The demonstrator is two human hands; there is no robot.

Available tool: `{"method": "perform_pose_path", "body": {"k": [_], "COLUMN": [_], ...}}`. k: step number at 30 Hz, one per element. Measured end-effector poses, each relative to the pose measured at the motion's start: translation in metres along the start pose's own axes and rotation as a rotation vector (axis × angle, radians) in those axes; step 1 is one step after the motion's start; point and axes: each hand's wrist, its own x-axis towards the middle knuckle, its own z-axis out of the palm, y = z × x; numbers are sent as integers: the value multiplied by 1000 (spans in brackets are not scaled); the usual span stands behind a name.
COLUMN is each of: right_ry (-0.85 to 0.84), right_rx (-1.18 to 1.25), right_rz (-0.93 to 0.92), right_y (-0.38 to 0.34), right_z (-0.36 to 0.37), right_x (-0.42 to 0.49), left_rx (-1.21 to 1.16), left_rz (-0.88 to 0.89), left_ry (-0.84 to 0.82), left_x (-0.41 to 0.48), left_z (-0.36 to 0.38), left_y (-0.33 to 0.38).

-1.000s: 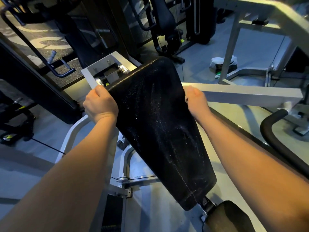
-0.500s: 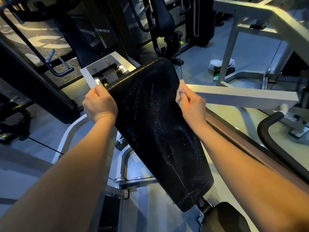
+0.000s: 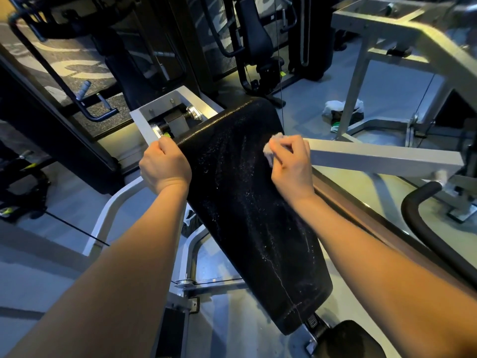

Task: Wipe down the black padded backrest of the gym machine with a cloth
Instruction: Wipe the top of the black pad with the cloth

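The black padded backrest (image 3: 247, 210) slopes from upper left to lower right through the middle of the head view, speckled with white droplets and thin streaks. My left hand (image 3: 165, 166) grips its upper left edge, fingers curled round the side. My right hand (image 3: 291, 164) holds a small pale bunched cloth (image 3: 271, 148) against the pad's upper right part, close to the right edge. Only a bit of the cloth shows past my fingers.
A grey steel bracket (image 3: 154, 117) with rollers sits behind the pad's top. A grey square beam (image 3: 382, 157) runs right from my right hand. The black seat pad (image 3: 348, 339) lies at the bottom. A white bag (image 3: 335, 107) is on the floor.
My right hand has come from behind the pad's right edge onto its front face, bringing the cloth into view and sliding it inward. My left hand has kept its grip.
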Motion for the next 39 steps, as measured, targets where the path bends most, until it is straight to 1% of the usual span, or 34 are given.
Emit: {"method": "perform_pose_path", "body": {"k": [2, 4, 5, 7, 10, 11, 13, 16, 18, 19, 22, 24, 25, 26, 28, 29, 31, 32, 33, 35, 37, 38, 39], "right_ry": [62, 151, 160, 111, -67, -87, -37, 105, 144, 128, -60, -139, -131, -78, 62, 102, 139, 123, 75, -59, -140, -129, -73], "right_rx": [73, 60, 49, 1, -74, -61, -17, 33, 20, 8, -38, -58, -55, -52, -42, -24, -7, 0, 5, 20, 12, 0, -8], "right_rz": [43, 117, 142, 116, 5, -17, 0, 136, 143, 107, -93, -200, -208, -183, -60, 0, 41, 3, -77, -278, -405, -398, -338], "right_y": [-3, -9, -13, -18, -16, -15, -20, -30, -33, -33, -28, -20, -19, -19, -22, -26, -36, -40, -41, -37, -28, -26, -27], "right_z": [-4, -3, -2, 3, 2, -1, -8, -10, -3, 0, 0, -11, -15, -16, -14, -11, 1, 4, 7, 3, -7, -11, -13], "right_x": [27, 39, 36, 12, -34, -32, 3, 63, 61, 45, -13, -8, 9, 28, 70, 83, 77, 60, 38, -2, -1, 12, 29], "left_rx": [-4, -11, -14, -20, -15, -17, -33, -34, -23, -14, -7, -2, -4, -8, -11, -5, 19, 25, 29, 29, 15, 8, 2], "left_rz": [-19, -38, -43, -47, -46, -47, -52, -55, -52, -52, -52, -54, -53, -51, -43, -37, -28, -27, -27, -21, -14, -11, -7], "left_ry": [-8, -12, -13, -18, -30, -31, -30, -29, -27, -28, -24, -18, -13, -6, 12, 19, 32, 37, 42, 50, 54, 51, 42], "left_x": [-1, -1, -1, -1, -1, -1, -1, -2, -2, -2, -1, -1, -1, -1, 0, 0, 0, 0, 0, 0, 0, 1, 1], "left_z": [-1, -1, -1, -2, -2, -3, -2, -2, -2, -2, -2, -1, 0, 1, 2, 2, 3, 3, 3, 4, 5, 5, 4], "left_y": [1, 1, 1, 2, 2, 1, 2, 2, 3, 3, 2, 1, 1, 0, 0, 0, 0, 0, 0, -1, -3, -4, -4]}}
